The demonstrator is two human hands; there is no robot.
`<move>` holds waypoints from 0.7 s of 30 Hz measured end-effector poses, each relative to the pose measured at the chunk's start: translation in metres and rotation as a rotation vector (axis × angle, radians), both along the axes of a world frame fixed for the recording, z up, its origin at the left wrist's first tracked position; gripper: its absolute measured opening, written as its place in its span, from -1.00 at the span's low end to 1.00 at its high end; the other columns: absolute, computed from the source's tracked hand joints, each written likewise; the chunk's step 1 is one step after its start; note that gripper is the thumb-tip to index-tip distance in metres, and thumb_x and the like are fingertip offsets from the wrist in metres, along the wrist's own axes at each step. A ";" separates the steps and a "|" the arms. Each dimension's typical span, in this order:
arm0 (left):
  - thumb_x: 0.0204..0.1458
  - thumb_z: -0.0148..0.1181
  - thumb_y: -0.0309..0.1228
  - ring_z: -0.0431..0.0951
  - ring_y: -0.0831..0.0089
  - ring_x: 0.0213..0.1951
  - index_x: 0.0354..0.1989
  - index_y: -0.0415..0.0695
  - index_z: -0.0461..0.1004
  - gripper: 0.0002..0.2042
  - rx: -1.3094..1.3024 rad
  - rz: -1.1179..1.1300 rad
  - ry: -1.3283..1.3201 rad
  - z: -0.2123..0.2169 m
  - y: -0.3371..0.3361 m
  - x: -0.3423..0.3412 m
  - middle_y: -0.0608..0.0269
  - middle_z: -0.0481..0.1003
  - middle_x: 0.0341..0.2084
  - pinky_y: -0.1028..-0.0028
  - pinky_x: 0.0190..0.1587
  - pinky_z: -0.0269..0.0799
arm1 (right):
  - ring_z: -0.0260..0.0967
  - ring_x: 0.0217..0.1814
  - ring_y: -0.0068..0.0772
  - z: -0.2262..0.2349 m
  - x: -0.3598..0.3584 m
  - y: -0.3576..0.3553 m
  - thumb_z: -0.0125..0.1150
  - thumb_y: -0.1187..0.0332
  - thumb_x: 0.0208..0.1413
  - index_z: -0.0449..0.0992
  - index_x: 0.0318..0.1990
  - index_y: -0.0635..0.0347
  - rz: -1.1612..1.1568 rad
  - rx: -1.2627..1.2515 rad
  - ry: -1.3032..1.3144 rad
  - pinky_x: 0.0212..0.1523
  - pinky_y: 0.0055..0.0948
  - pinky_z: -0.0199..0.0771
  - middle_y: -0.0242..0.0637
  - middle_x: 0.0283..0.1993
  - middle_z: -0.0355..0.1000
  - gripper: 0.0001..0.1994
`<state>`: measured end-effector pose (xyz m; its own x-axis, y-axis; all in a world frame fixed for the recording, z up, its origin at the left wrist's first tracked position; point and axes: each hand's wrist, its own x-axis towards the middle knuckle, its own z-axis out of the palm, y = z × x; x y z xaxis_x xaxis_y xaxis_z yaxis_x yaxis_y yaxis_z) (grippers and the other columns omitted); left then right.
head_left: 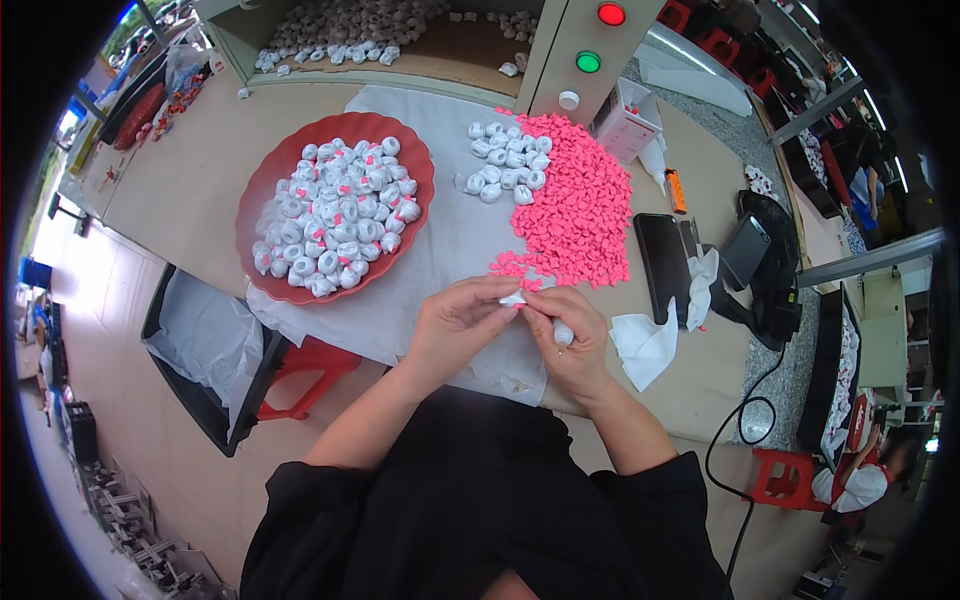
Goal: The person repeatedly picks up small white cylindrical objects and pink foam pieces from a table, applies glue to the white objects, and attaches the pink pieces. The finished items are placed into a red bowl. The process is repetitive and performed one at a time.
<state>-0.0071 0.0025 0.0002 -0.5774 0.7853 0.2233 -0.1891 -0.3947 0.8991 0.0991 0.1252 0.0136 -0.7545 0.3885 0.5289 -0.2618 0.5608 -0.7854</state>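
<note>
Red tray (262,190): heaped with finished white pieces. Pink pile (580,205), small white cluster (505,168): left. One white piece (516,299) was pinched by left hand (455,325) and right hand (572,345) fingers.

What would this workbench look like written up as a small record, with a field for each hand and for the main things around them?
left hand: pinches a small white piece together with the other hand
right hand: holds a small white rounded part
pile of small pink plastic pieces: just beyond the hands, on the white sheet
round red tray: to the left, filled with white parts
loose cluster of white parts: beside the pink pile
black phone: to the right
</note>
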 end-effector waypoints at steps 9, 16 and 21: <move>0.06 0.02 -0.53 0.52 0.45 -0.34 -0.15 -0.33 0.40 -0.79 -0.181 -0.106 -0.190 0.004 0.002 -0.008 0.12 0.49 -0.33 0.53 -0.26 0.48 | 0.32 -0.37 -0.55 0.000 -0.002 -0.002 0.15 0.56 -0.04 0.50 -0.28 0.31 -0.010 -0.309 -0.126 -0.37 -0.59 0.32 -0.28 -0.39 0.41 -0.86; 0.09 0.00 -0.46 0.51 0.46 -0.39 -0.15 -0.34 0.40 -0.77 -0.231 -0.141 -0.223 0.001 0.003 -0.011 0.11 0.48 -0.35 0.55 -0.33 0.47 | 0.32 -0.36 -0.63 0.005 -0.001 -0.004 0.15 0.47 0.02 0.50 -0.30 0.33 -0.001 -0.620 -0.206 -0.34 -0.64 0.32 -0.33 -0.38 0.44 -0.88; 0.10 -0.01 -0.42 0.51 0.43 -0.46 -0.18 -0.35 0.41 -0.76 -0.262 -0.133 -0.238 0.001 0.004 -0.010 0.10 0.48 -0.40 0.54 -0.41 0.47 | 0.34 -0.34 -0.63 -0.001 0.000 -0.001 0.14 0.45 0.03 0.50 -0.30 0.35 0.022 -0.747 -0.236 -0.32 -0.63 0.34 -0.31 -0.37 0.44 -0.86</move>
